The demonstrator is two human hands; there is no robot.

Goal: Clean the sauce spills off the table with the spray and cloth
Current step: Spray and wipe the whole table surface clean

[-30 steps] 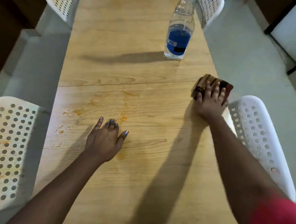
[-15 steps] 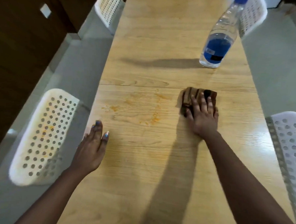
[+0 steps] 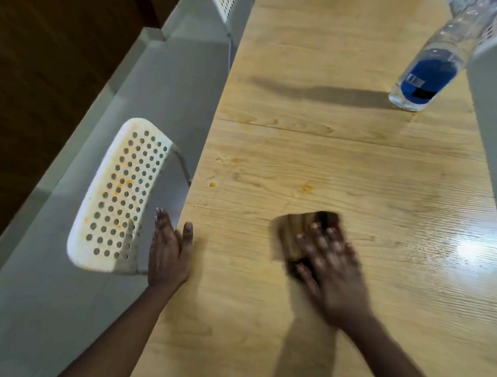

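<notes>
1. I see the right hand [image 3: 332, 267] blurred, fingers spread flat on the cloth [image 3: 295, 234], mid bench [image 3: 379, 310].
2. Left hand [image 3: 167, 256] flat, fingers straight, at the near left edge.
3. Spray bottle [image 3: 428, 79] far right; sauce spots [image 3: 307, 188] beyond the cloth.

Left hand [image 3: 167, 253] lies flat, fingers straight; right hand [image 3: 332, 267], blurred, seems spread flat.

I can read no text in my head view. The only label is the blue label [image 3: 430, 75] on the clear bottle [image 3: 458, 32] at the upper right of the frame. It carries a small white patch and a black patch, but both are too blurred for me to make out letters, numbers or a brand.
</notes>
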